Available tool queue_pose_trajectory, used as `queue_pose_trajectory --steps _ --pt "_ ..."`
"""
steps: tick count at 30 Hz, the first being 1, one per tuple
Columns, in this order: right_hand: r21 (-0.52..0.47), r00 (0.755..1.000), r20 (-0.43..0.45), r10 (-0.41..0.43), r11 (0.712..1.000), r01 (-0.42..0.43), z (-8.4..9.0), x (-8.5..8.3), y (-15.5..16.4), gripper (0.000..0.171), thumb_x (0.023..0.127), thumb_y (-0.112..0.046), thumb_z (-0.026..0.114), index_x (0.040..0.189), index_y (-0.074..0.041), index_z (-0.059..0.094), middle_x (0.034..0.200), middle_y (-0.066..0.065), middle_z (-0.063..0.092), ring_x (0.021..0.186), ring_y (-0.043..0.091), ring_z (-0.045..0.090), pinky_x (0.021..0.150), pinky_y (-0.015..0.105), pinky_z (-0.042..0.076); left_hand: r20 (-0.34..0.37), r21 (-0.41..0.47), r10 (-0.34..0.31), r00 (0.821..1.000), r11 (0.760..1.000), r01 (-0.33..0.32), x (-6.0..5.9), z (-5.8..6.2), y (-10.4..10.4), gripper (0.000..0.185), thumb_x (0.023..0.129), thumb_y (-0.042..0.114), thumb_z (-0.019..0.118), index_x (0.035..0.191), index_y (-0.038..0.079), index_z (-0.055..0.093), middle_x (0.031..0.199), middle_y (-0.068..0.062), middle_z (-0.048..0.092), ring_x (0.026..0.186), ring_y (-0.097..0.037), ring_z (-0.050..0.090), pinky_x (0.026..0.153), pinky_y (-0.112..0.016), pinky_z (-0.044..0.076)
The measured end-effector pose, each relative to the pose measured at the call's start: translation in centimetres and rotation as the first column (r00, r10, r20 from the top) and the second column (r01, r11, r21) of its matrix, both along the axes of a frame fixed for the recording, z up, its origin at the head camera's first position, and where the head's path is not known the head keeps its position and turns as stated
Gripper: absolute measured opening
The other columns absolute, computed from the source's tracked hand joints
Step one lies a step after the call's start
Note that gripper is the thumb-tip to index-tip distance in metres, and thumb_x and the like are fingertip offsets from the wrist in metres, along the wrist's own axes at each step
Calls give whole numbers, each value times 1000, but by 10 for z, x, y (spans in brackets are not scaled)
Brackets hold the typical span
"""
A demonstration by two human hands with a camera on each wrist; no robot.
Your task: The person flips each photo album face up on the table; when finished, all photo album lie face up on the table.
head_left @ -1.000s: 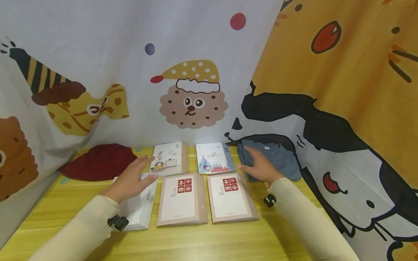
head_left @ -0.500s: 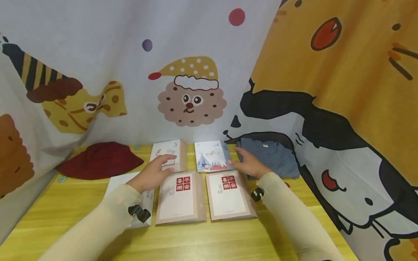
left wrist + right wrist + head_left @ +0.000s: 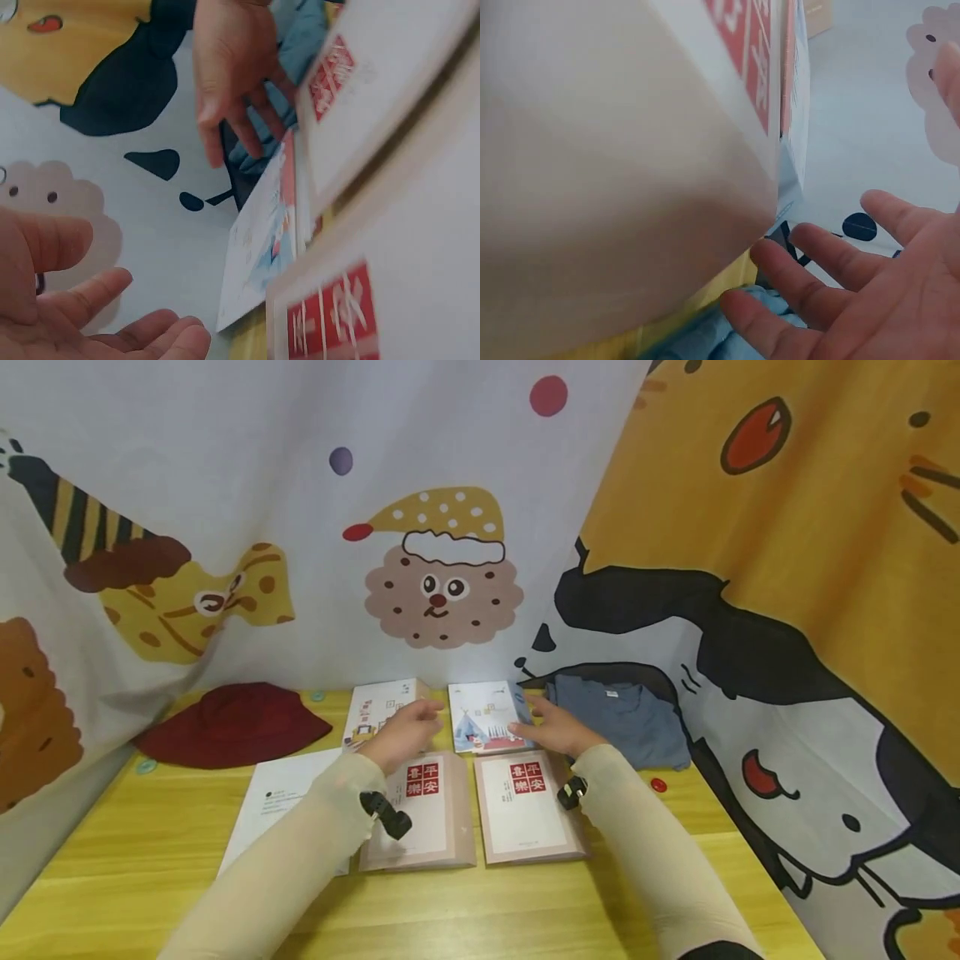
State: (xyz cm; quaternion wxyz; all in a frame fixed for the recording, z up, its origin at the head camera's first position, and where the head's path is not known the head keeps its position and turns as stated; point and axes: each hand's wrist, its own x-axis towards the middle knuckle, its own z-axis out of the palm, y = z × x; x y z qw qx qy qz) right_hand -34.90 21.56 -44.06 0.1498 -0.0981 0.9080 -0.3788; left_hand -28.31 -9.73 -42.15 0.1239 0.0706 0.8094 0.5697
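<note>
Four boxes lie on the yellow table: two pink-edged boxes with red characters in front, a furniture-print box and a tent-print box behind. My left hand hovers over the right edge of the furniture-print box, fingers relaxed and holding nothing. My right hand is at the tent-print box's right edge, fingers spread. In the left wrist view the empty left palm faces the tent-print box, with the right hand beyond. The right wrist view shows spread fingers beside a red-character box.
A dark red hat lies at the back left and a flat white box in front of it. A folded blue shirt sits at the back right, with a small red dot near it. Cartoon-print cloth walls close in the back and sides.
Both hands have moved inward towards the tent-print box: the left from the flat white box past the furniture-print box, the right off the blue shirt.
</note>
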Motion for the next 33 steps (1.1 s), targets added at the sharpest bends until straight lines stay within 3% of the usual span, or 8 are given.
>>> queue_pose_trajectory --steps 2,6,11,14,17,23,29,33 --pt "11 1000 13 0 1000 0 0 -2 -2 97 95 -56 73 169 -18 24 164 26 37 148 47 40 118 64 37 37 47 33 999 998 -34 -9 -3 7 50 110 25 50 158 15 46 158 -18 48 103 -29 64 104 -55 51" --pt "19 999 51 17 1000 -18 0 -10 -2 95 96 -54 71 169 -14 24 165 29 35 152 48 35 121 64 34 79 101 89 993 990 -97 -25 -9 21 50 108 25 52 157 13 49 153 -17 54 86 -16 56 93 -45 52" --pt "30 995 95 21 999 -24 2 -15 1 92 98 -53 69 168 -13 25 165 28 36 152 45 36 122 62 33 142 174 128 982 973 -152 -40 -17 36 54 106 20 55 157 6 46 157 -18 50 93 -14 54 85 -29 47" --pt "39 994 108 26 999 -30 3 -18 1 89 100 -53 68 168 -12 27 166 26 35 152 45 37 123 61 32 216 277 100 971 948 -159 -48 -19 44 58 107 15 52 161 0 36 164 -22 40 123 -28 58 105 -37 48" --pt "41 992 125 30 998 -36 4 -20 -2 88 100 -54 67 167 -12 29 170 22 30 154 44 33 124 63 30 300 343 68 952 923 -174 -54 -22 49 62 108 13 49 164 -3 26 167 -26 31 151 -39 37 126 -50 31" --pt "28 977 213 -4 1000 -2 9 -20 -6 88 98 -52 70 167 -16 29 174 18 22 155 44 30 119 68 34 378 314 63 924 930 -192 -62 -26 54 61 109 17 48 161 -7 27 160 -29 38 149 -40 41 127 -54 29" --pt "-7 962 272 -31 999 35 11 -22 -7 90 97 -50 72 168 -20 26 174 17 21 152 45 35 105 64 51 368 312 61 928 932 -185 -63 -26 55 66 110 17 45 167 -1 17 157 -25 46 135 -40 56 115 -50 47" --pt "-20 953 300 -24 999 32 13 -24 -4 90 97 -50 71 169 -22 24 172 20 24 149 49 39 102 63 54 359 290 52 932 943 -164 -63 -25 56 67 109 16 45 168 1 14 155 -26 48 130 -42 61 110 -51 51"
